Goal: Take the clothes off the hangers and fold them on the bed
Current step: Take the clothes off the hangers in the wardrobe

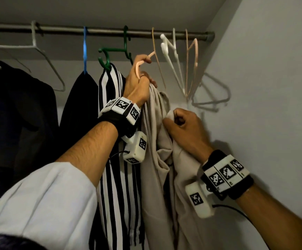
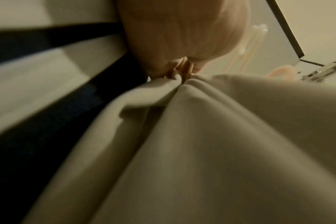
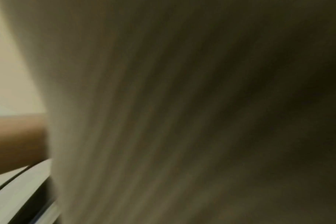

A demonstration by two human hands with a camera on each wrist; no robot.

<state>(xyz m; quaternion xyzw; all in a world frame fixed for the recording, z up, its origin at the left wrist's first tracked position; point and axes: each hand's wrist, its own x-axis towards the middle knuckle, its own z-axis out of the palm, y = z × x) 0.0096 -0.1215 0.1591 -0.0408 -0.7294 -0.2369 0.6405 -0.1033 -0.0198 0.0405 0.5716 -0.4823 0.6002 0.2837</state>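
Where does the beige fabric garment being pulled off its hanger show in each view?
Head: beige fabric garment hangs centre, gripped at the top by the left hand and lower by the right hand.
Left wrist: fills the lower right.
Right wrist: blurred, fills most of the picture.
Shared landmark: black-and-white striped garment.

Garment [image 1: 157, 159] right of striped garment [image 1: 114, 177]
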